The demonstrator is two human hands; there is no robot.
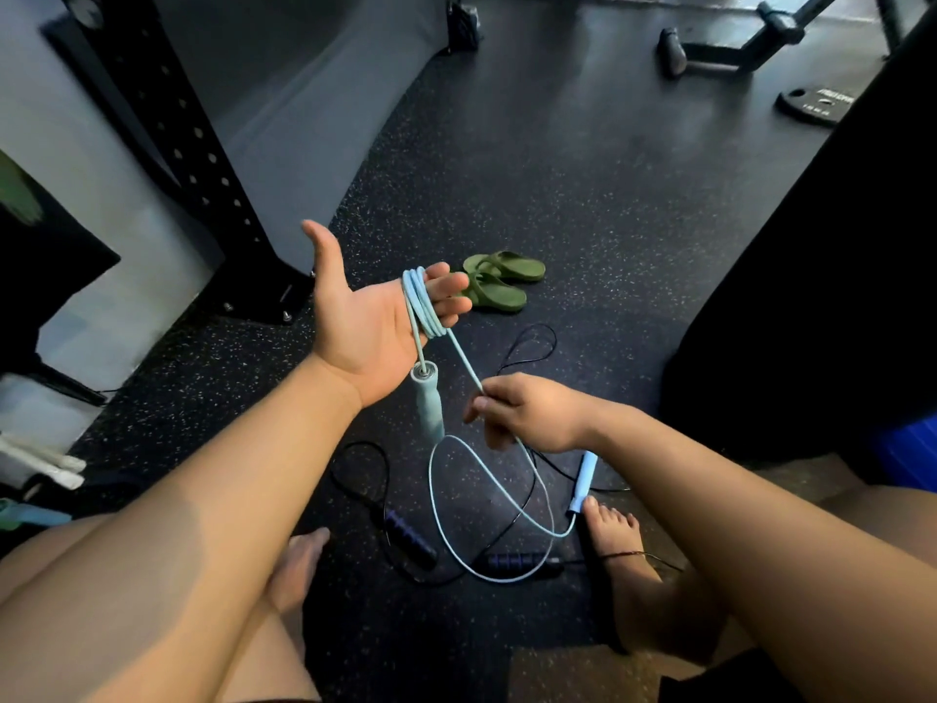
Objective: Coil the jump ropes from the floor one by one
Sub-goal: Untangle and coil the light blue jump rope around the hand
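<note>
My left hand (365, 322) is held palm up with fingers spread, and several turns of a light blue jump rope (423, 307) are wound around its fingers. One light blue handle (427, 403) hangs below that palm. My right hand (527, 413) pinches the blue cord lower down. The slack of the cord loops on the floor to the second blue handle (583, 482) by my right foot. A black jump rope with two dark handles (410, 542) (522, 560) lies loose on the floor under the blue cord.
Green sandals (502, 281) lie on the black speckled rubber floor (583, 205) just beyond my left hand. A black perforated rack post (177, 144) stands at the left. A weight plate (814, 106) and a bench frame (735, 48) are far right. My bare feet flank the ropes.
</note>
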